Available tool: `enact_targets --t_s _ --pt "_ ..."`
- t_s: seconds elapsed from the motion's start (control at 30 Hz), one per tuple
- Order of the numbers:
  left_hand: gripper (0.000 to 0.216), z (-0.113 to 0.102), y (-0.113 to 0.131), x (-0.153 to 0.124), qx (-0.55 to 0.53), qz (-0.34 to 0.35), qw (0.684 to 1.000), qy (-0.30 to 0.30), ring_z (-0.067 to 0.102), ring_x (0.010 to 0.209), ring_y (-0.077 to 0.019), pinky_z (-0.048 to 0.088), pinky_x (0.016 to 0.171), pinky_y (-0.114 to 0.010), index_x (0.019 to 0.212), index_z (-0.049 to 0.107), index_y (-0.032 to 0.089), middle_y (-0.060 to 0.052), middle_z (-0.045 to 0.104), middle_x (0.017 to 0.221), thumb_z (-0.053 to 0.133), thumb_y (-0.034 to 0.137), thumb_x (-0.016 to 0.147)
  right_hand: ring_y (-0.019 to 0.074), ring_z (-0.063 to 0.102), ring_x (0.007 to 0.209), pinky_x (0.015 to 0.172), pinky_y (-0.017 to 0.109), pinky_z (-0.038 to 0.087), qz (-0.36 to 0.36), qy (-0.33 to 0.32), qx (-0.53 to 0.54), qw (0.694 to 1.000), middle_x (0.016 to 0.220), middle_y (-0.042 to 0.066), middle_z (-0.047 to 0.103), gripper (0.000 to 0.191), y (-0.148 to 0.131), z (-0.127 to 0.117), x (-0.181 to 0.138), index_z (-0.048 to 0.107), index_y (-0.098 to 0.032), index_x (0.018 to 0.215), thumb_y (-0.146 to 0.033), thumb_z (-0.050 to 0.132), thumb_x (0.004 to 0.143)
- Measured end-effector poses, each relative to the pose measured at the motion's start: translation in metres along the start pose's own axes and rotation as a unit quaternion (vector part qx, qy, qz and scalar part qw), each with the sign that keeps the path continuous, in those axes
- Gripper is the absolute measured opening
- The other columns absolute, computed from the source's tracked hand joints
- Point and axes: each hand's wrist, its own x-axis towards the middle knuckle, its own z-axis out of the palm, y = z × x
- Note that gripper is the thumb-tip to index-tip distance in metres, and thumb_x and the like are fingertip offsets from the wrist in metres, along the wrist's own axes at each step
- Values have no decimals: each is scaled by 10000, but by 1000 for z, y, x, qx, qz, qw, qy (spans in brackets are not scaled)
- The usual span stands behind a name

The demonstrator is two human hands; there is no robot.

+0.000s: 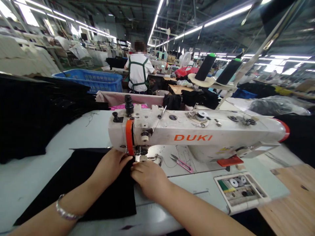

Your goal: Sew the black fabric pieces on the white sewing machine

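A white sewing machine point(197, 134) marked DUKI stands across the table. A piece of black fabric point(81, 183) lies flat in front of it, its edge reaching under the needle area point(140, 154). My left hand point(110, 167) rests on the fabric, fingers stretched flat toward the presser foot. My right hand point(147, 177) lies beside it at the fabric's right edge, fingertips curled and pressed down close to the needle. A silver bracelet point(65, 211) sits on my left wrist.
Pink-handled thread snips point(182, 163) lie under the machine arm. A tray of bobbins point(240, 190) sits at the right. A stack of black fabric point(31, 114) fills the left. Black thread cones point(216, 68), a blue crate point(91, 78) and a person's back point(137, 70) are behind.
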Motion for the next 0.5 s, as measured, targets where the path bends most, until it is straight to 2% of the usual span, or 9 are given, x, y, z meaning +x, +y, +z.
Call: enact_targets --t_s 0.1,0.2,0.4,0.5 --pt "401 3 1 -29 3 54 999 1 679 1235 -316 539 1105 -519 1219 753 190 -123 753 1273 422 372 1083 204 691 1059 941 341 548 9 21 18 1000 1065 87 763 165 -3 8 -9 708 -171 990 -100 561 1012" --pt "409 4 -3 -45 8 90 996 -2 638 1327 -294 514 1159 -507 1320 720 195 -104 714 1386 410 323 1086 212 691 1083 951 351 546 14 38 30 999 1055 95 761 186 -6 11 -11 700 -172 972 -95 538 1021" --pt "409 0 -6 -47 64 145 987 6 688 1265 -281 575 1099 -463 1362 695 172 -115 726 1371 412 283 1088 205 708 1023 921 348 547 6 90 36 995 1006 83 767 178 -9 10 -12 697 -169 923 -104 552 1003" --pt "415 -4 -4 -46 71 159 985 11 701 1243 -272 574 1101 -439 1362 696 167 -112 733 1361 407 304 1096 201 708 1032 941 343 537 8 89 35 995 1016 81 769 180 -11 10 -12 700 -169 925 -98 551 997"
